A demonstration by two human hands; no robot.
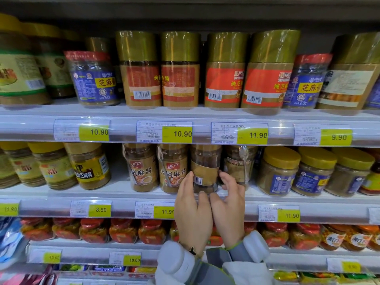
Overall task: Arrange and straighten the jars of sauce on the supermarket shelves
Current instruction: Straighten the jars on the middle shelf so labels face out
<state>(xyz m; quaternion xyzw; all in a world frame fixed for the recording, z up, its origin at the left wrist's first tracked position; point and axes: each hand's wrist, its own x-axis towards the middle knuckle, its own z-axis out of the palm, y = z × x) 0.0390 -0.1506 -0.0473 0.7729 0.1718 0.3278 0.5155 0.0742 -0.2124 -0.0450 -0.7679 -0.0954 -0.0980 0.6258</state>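
Head view: both hands at a turned jar on the middle shelf [123, 192].
The left hand [192, 204] and right hand [229, 199] grasp the brown plastic sauce jar with barcode facing out [204, 168]; twisting it may knock the neighbouring jar with a taped spoon [239, 163], standing just beside.

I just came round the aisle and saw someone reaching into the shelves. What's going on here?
A person is tidying sauce jars. Both hands, left hand and right hand, hold one brown jar on the middle shelf. Its barcode side faces out, unlike the two matching jars to its left, whose front labels show, so it still looks unstraightened.
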